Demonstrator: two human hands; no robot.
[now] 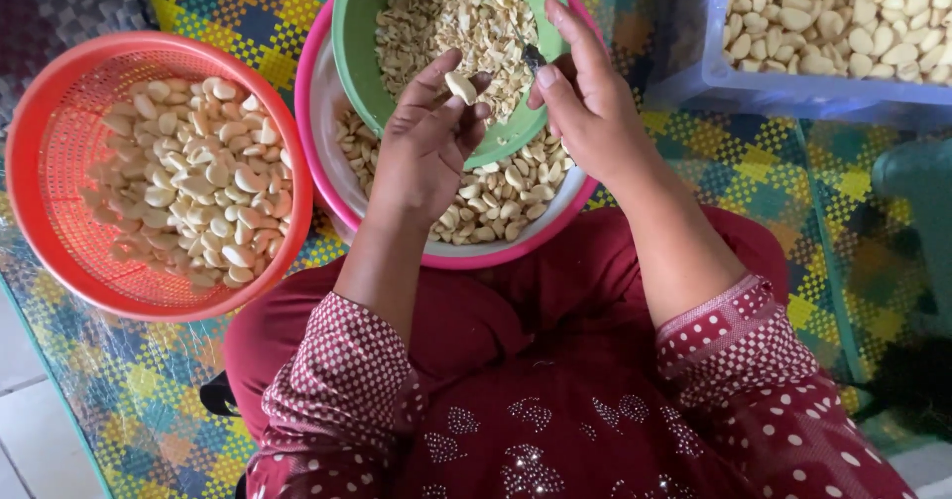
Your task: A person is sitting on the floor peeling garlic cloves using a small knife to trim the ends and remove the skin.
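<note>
The left hand [424, 147] held one pale garlic clove [461, 86], its thumb and fingertips pinched together on it, directly over the near rim of the green bowl [349, 38]. The right hand [587, 102] hovered just to the right of that clove, above the same rim, with its fingers curled closed around a small dark-bladed tool [533, 57]; only the tip of the blade showed, pointing toward the clove, and whether it touched the clove could not be told.

Four containers were in view. The green bowl, taken as the landmark, was one; it was filled with a heap of small pale peelings and scraps [446, 13], too many to count. It sat tilted inside one pink bowl [315, 112], which reached out below and to both sides of it and carried a layer of cloves [496, 201], again too many to count. To the left of the green bowl, apart from the pink bowl, stood one red mesh basket [40, 132] with a pile of peeled cloves [198, 182] in it. Up and to the right of the green bowl was one translucent blue crate [773, 87], cut off by the frame's edge, also loaded with cloves [843, 18].

All of these rested on one woven mat [248, 8] of yellow, green and blue checks. Below the green bowl lay the person's lap in dark red cloth, with two dotted sleeves [342, 370] ending at the forearms.
</note>
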